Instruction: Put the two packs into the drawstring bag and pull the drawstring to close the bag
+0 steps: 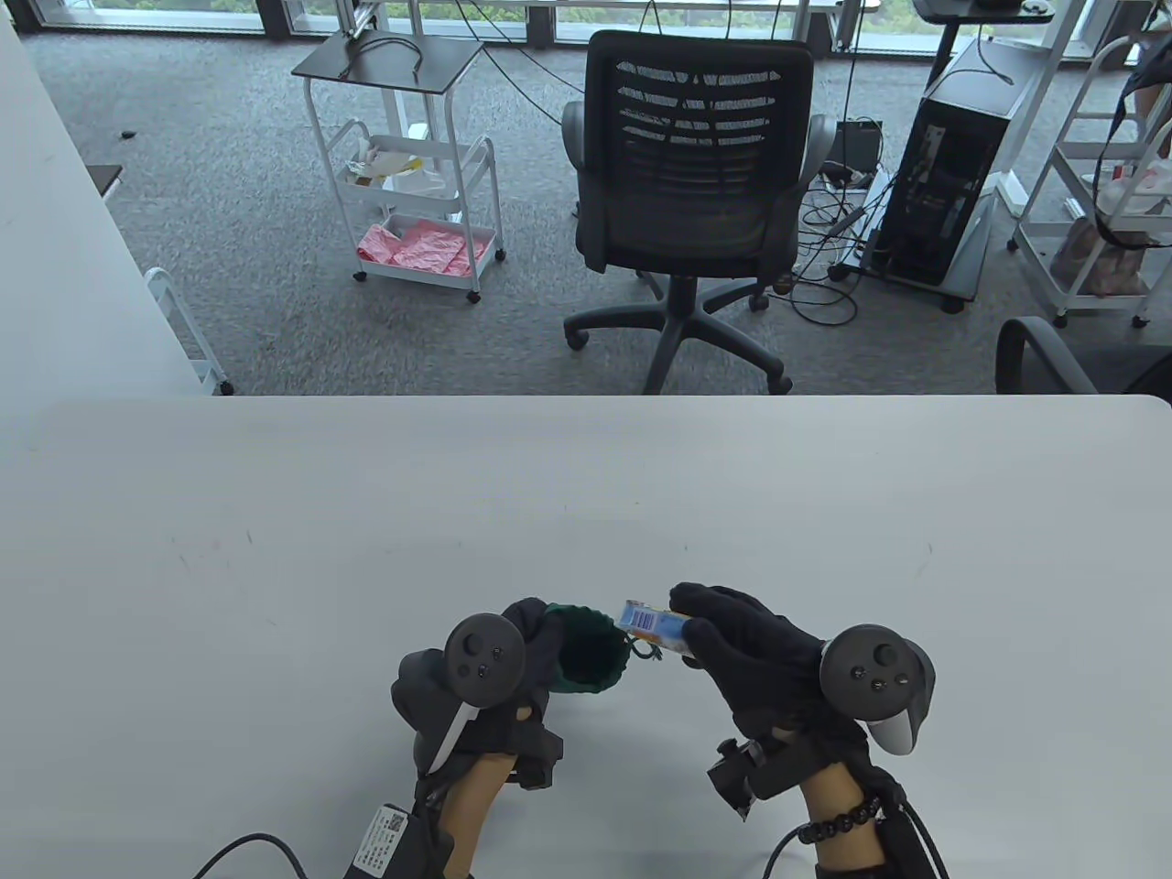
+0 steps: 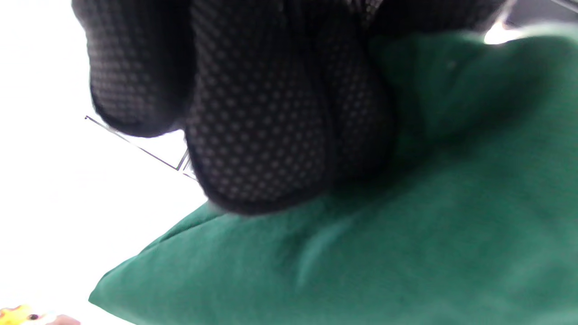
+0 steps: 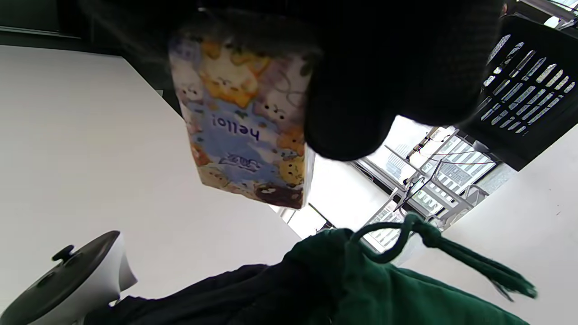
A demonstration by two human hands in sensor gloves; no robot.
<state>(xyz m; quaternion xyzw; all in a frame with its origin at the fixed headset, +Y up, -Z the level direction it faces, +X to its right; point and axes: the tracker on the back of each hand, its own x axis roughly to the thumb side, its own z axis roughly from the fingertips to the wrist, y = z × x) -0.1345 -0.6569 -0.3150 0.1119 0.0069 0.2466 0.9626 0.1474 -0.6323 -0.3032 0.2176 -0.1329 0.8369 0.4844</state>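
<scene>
Left hand (image 1: 485, 682): fingers curled on green bag (image 1: 591, 655), holding its mouth open above table (image 1: 275, 549); bag's base hidden behind glove. Right hand (image 1: 760, 655): pinches one pack (image 1: 652, 627) just beside bag's mouth, near cord (image 3: 406, 234). Second pack not visible.

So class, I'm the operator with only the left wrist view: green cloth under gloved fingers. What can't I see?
Observer: In the table view the left hand holds the green drawstring bag with its mouth open.
Operator: And the other hand?
Observer: The right hand pinches a pack just beside the bag's mouth, not yet inside.
Operator: Any detail on the pack?
Observer: The right wrist view shows cartoon animals and "hello!" printed on it, above the knotted drawstring.
</scene>
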